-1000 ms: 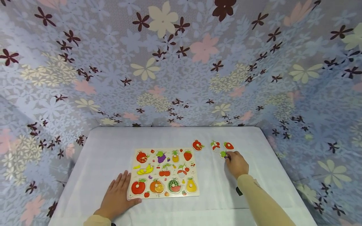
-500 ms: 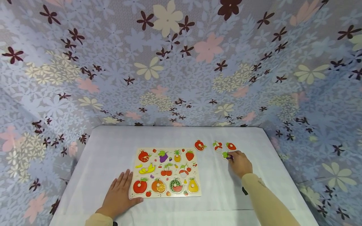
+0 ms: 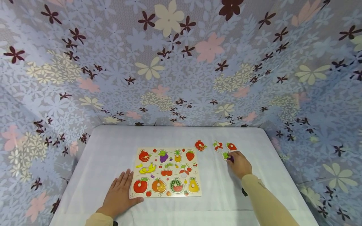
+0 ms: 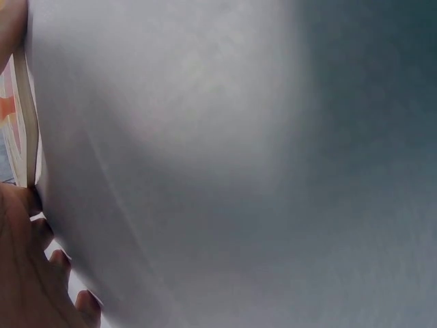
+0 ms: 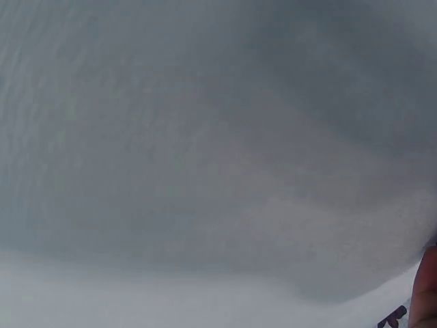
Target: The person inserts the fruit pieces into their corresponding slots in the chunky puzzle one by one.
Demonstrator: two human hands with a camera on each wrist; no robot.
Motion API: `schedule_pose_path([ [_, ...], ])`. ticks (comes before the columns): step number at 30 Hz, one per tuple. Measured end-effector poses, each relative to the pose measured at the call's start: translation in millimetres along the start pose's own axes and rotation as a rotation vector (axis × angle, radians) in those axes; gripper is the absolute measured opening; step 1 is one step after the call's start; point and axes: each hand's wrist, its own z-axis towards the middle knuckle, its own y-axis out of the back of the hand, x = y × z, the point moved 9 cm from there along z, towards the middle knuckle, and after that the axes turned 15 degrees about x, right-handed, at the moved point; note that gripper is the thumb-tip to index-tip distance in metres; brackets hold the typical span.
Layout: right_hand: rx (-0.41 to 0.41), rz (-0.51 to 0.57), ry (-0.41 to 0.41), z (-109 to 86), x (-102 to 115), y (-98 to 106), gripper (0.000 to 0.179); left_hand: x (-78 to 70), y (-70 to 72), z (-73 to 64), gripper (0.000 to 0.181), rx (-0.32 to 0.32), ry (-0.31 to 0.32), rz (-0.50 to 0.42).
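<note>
My left hand (image 3: 117, 194) lies flat with fingers spread on the white tabletop, along the left edge of a wooden fruit puzzle board (image 3: 167, 196). Its thumb touches the board's front left corner. Off to the right of the board, my right hand (image 3: 240, 164) pinches the purple-and-green grape puzzle piece (image 3: 225, 156) at its right side; the fingertips partly cover it. Around that piece lie a strawberry piece (image 3: 231, 146), a red-and-white fruit piece (image 3: 217, 146) and a pomegranate piece (image 3: 200, 145). In the left wrist view the board's edge (image 4: 27, 130) shows near the left fingers (image 4: 58, 266).
On the board, knobbed pieces such as the watermelon (image 3: 178, 187), pear (image 3: 194, 188) and pineapple (image 3: 177, 158) sit in their places. The white table (image 3: 169, 213) meets a flower-patterned cloth wall (image 3: 181, 78) at its back and sides.
The whole head view has shifted slightly to the right. My right fingers have shifted a little on the grape piece, and more of its purple shows. The left hand stays in place.
</note>
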Motion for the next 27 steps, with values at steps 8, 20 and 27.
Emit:
schedule_pose_path([
  [8, -0.034, -0.026, 0.045, -3.7, 2.4, 6.2, 0.038, -2.4, 2.7, -1.9, 0.122, -0.007, -0.004, 0.000],
  [20, -0.015, -0.043, 0.089, -6.6, 6.0, 0.4, 0.040, -2.5, 2.2, -1.6, 0.122, -0.019, -0.010, 0.008],
  [27, -0.004, -0.042, 0.082, -10.6, 10.1, 0.8, 0.040, -4.7, 3.6, -4.0, 0.121, -0.021, -0.023, 0.006],
])
